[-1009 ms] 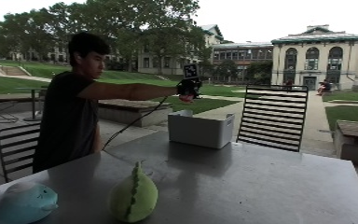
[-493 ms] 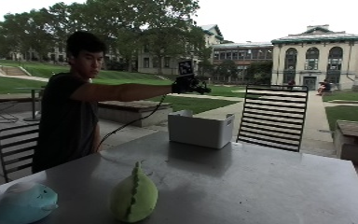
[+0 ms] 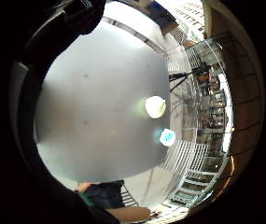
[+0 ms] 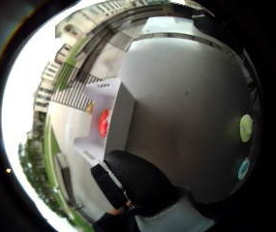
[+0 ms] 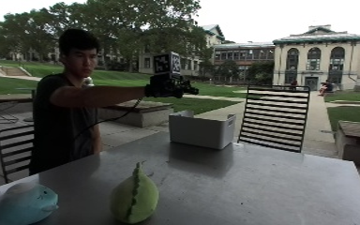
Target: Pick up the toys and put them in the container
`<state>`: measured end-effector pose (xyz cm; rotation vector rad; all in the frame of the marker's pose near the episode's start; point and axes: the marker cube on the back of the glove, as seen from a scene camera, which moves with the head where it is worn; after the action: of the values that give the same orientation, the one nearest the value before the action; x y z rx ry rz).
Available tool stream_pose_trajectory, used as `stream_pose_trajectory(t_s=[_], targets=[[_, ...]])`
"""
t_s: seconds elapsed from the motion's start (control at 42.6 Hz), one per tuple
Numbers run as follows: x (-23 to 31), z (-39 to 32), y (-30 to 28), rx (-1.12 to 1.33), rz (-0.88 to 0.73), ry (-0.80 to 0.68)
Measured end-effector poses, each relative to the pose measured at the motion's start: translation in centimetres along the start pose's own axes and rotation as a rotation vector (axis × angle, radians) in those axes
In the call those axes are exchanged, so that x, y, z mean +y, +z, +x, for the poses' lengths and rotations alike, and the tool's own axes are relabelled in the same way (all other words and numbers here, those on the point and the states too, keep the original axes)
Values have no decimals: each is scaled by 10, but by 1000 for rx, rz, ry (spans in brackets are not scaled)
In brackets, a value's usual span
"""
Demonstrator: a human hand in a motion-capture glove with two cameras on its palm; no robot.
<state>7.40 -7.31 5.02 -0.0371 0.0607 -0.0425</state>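
Note:
My gloved right hand [image 5: 169,87] hangs in the air above and just left of the white container [image 5: 202,129], fingers relaxed and holding nothing. The container stands at the far side of the metal table [image 5: 261,187]. In the thumb side palm view a red toy [image 4: 103,122] lies inside the container [image 4: 122,126]. A green plush toy [image 5: 134,198] and a light blue plush toy [image 5: 25,204] sit at the table's near left edge, far from the hand. The little finger side palm view shows the green toy [image 3: 155,106] and the blue toy [image 3: 168,137] on the tabletop.
A black slatted chair [image 5: 273,117] stands behind the container on the right. Another chair [image 5: 14,145] is behind the person at the left. Bare tabletop lies between the container and the two toys.
The hand has drawn back a little toward the person, from over the container to its left edge. The toys and the container have not moved.

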Motion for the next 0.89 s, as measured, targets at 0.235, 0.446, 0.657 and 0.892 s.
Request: stream_pose_trajectory(t_s=[0.235,0.446,0.657,0.892], targets=[[6,121,19,-21,-26,131],[10,220,50,-26,-56,210],[18,286,99,-54,-117,272],[22,335,162,-92,-193,337]])
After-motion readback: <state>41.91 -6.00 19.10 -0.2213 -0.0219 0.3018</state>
